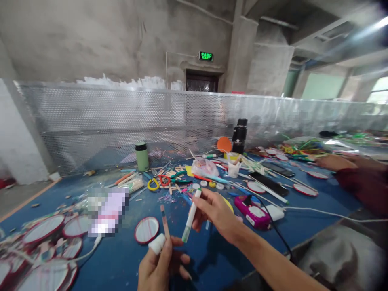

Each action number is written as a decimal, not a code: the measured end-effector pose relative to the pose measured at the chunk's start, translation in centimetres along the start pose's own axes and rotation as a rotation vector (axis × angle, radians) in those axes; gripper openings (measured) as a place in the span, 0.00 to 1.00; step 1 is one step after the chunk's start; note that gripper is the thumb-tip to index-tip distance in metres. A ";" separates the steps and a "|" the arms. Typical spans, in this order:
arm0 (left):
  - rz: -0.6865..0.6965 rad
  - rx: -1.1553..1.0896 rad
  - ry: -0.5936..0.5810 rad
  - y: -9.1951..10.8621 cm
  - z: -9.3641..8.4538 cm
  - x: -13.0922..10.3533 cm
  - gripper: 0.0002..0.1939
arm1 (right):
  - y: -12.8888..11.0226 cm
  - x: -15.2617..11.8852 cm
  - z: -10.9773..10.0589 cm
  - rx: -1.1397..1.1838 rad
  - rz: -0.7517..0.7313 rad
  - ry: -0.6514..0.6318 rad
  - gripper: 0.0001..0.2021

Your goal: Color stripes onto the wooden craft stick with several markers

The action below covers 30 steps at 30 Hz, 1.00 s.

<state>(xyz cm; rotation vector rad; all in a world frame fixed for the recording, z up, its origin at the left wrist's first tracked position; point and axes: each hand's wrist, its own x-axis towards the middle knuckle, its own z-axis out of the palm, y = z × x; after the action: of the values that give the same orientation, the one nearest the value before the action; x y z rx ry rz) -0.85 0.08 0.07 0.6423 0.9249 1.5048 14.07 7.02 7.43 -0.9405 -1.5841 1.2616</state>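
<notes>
Low in the head view, my left hand (160, 262) pinches a small flat wooden stick (164, 220) that points upward, its far end darker. A white wrapping (157, 244) covers one finger of this hand. To its right, my right hand (215, 212) grips a white marker pen (192, 214) with green ends, tilted, its lower end close to the left fingers. Whether the pen touches the stick or fingers, I cannot tell. Just left of the stick lies a round white disc with a red rim (146, 230) on the blue table.
More red-rimmed discs (44, 228) and a phone on a cable (109, 212) lie at left. Scissors (153, 184), a green tumbler (142, 157), a black bottle (239, 137) and a purple device (253, 212) stand or lie beyond. Another person's arm (339, 163) reaches in at right.
</notes>
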 end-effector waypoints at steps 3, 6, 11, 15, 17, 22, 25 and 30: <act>0.036 0.034 -0.003 1.0 0.3 -0.1 0.25 | 1.3 -0.6 2.3 0.066 -0.014 0.009 0.19; 0.123 0.199 0.039 1.1 0.4 -0.2 0.25 | 1.9 -1.3 3.8 0.113 -0.047 0.068 0.18; 0.228 0.321 0.145 0.5 0.6 -0.5 0.26 | 3.4 -2.7 5.2 0.233 0.040 0.113 0.19; 0.175 0.182 0.186 0.3 1.2 -0.7 0.28 | 4.5 -3.0 5.4 0.303 0.049 0.136 0.18; 0.162 0.141 0.186 0.4 1.6 -0.8 0.29 | 4.9 -3.1 5.4 0.318 0.039 0.183 0.17; 0.218 0.255 0.207 0.7 2.4 -1.5 0.29 | 4.9 -3.6 5.2 0.366 0.026 0.303 0.16; 0.221 0.238 0.215 0.8 3.0 -2.0 0.30 | 4.6 -4.0 5.5 0.381 0.007 0.340 0.15; 0.069 0.086 0.166 1.4 3.3 -2.7 0.27 | 3.5 -4.6 5.9 0.366 -0.023 0.369 0.16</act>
<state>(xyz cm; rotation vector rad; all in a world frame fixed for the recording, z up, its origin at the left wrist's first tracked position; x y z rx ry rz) 1.54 -1.90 3.27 0.6242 1.1089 1.6049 10.17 1.65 2.61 -0.8561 -1.0327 1.2257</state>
